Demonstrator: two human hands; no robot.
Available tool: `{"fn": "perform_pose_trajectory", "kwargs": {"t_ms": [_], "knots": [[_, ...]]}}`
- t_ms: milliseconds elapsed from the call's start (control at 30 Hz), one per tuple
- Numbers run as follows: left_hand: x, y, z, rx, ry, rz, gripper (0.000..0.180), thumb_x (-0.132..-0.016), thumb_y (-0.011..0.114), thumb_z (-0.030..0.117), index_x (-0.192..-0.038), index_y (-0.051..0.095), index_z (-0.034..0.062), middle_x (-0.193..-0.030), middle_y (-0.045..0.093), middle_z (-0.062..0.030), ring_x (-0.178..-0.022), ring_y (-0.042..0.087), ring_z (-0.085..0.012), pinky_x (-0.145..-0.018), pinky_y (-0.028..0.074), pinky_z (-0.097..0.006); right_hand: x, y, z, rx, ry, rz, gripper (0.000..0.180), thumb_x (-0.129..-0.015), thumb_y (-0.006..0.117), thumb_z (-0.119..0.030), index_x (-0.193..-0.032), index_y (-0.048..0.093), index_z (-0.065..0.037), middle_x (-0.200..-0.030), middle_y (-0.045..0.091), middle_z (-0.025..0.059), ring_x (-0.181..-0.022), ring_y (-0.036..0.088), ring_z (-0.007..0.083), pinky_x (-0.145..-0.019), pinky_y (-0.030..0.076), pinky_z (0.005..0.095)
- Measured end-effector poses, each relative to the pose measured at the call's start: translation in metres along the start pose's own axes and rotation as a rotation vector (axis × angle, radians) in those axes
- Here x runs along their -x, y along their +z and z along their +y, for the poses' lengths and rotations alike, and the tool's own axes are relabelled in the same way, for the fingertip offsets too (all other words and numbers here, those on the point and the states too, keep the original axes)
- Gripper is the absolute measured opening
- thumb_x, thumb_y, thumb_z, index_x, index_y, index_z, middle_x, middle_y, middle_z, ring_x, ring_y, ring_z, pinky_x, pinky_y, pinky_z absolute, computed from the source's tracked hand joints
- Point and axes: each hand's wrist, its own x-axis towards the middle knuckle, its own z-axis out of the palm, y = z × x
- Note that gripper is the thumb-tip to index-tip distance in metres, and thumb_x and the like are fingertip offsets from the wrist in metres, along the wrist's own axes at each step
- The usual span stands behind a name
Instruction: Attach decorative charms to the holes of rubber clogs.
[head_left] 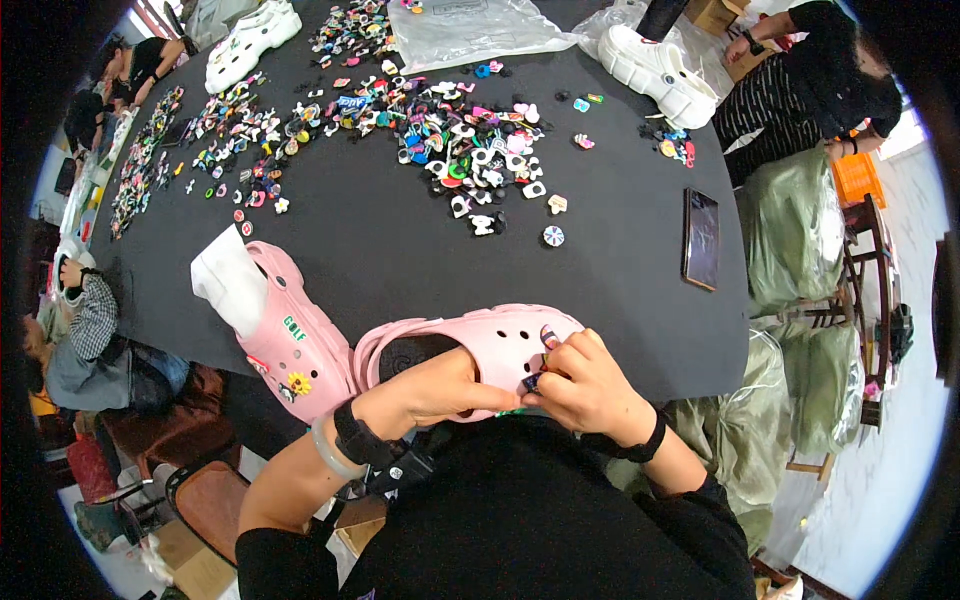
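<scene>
A pink clog (487, 332) with round holes lies on its side at the table's near edge. My left hand (452, 385) reaches into its opening, fingers hidden inside and thumb along the outer rim. At the toe, my right hand (592, 388) is closed, pinching a small dark shoe charm (531, 383) against the holes. Part of that charm is covered by my fingers. Touching this clog on the left is a second pink clog (322, 345), stuffed with white paper (230, 280). It carries a green letter charm (294, 328) and a yellow sunflower charm (299, 383).
Loose colourful charms (480, 150) are heaped across the dark table (610, 270). White clogs (655, 78) stand at the back left and right, near a clear plastic bag (470, 35). A phone (701, 240) lies right. Other people (810, 80) and wrapped green bundles (795, 230) surround the table.
</scene>
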Motion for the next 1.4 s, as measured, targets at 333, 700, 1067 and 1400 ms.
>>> {"fn": "perform_pose_trajectory", "kwargs": {"t_ms": [333, 700, 1067, 1400], "knots": [[0.000, 0.004, 0.002, -0.138, 0.136, 0.045, 0.062, -0.074, 0.070, -0.001, -0.131, 0.046, 0.0024, -0.117, 0.058, -0.0040, -0.109, 0.054, -0.0124, -0.092, 0.045, -0.029, 0.008, 0.006, 0.000, 0.036, -0.025, 0.034, 0.022, -0.078, 0.071, -0.019, -0.073, 0.053, -0.008, -0.081, 0.053, 0.0058, -0.072, 0.048, 0.0237, -0.067, 0.038, 0.0366], [0.002, 0.006, -0.002, -0.107, 0.150, 0.048, 0.069, -0.072, 0.072, 0.002, -0.135, 0.042, 0.0019, -0.119, 0.057, -0.0052, -0.107, 0.055, -0.0129, -0.090, 0.046, -0.028, -0.027, -0.024, 0.028, -0.336, 0.605, 0.069, 0.014, -0.094, 0.052, -0.013, -0.091, 0.051, 0.001, -0.076, 0.049, 0.0165, -0.065, 0.050, 0.0281, -0.062, 0.043, 0.0353], [0.002, 0.004, 0.000, 0.248, 0.114, 0.081, 0.061, -0.070, 0.067, -0.008, -0.128, 0.048, -0.0033, -0.118, 0.061, -0.0120, -0.107, 0.060, -0.0211, -0.093, 0.049, -0.034, -0.059, -0.045, 0.047, -0.211, 0.541, -0.066, 0.044, -0.089, 0.064, -0.019, -0.127, 0.051, -0.002, -0.084, 0.063, 0.0111, -0.070, 0.062, 0.0205, -0.065, 0.050, 0.0320], [0.002, 0.014, 0.000, 0.295, 0.164, 0.076, 0.069, -0.065, 0.060, -0.013, -0.132, 0.046, -0.0027, -0.124, 0.057, -0.0126, -0.114, 0.056, -0.0223, -0.096, 0.048, -0.034, 0.004, -0.055, -0.006, -0.314, 0.584, -0.225, 0.038, -0.071, 0.081, -0.020, -0.100, 0.062, -0.004, -0.084, 0.056, 0.0076, -0.074, 0.057, 0.0197, -0.065, 0.048, 0.0305]]}}
